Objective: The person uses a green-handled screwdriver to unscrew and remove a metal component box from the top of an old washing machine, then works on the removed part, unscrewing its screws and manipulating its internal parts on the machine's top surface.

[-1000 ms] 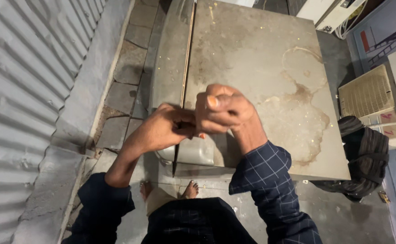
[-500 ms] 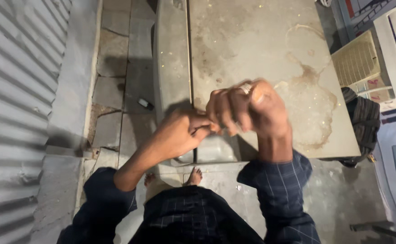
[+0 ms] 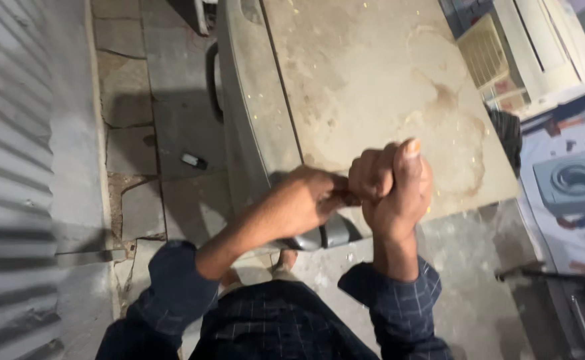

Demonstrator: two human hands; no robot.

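Both hands meet above the near corner of a big grey appliance seen from above. The left hand (image 3: 302, 200) reaches in from the lower left, its fingers curled and pinched toward the right hand (image 3: 389, 183), which is balled into a fist with the thumb raised, the thumbnail catching the light. The two hands touch where the knuckles meet. Whatever sits between them is hidden by the fingers, so each grip is closed, but I cannot tell on what, if anything. Below the hands lies the appliance (image 3: 252, 133): a rounded grey side panel on the left, with a dark handle (image 3: 211, 80) along its outer edge, and a flat, dusty top (image 3: 366, 73) marked by a brown ring-shaped stain (image 3: 449, 113). Both forearms come out of dark checked sleeves (image 3: 399, 300), pushed up above the wrists. The floor (image 3: 132, 127) to the left is stone slabs with cracked joints, and a small dark object (image 3: 194, 161) lies on it, well apart from the hands. A corrugated metal sheet (image 3: 19, 167) fills the far left. At the upper right stands a white air-conditioner unit (image 3: 539, 47), beside a beige grille (image 3: 482, 50).
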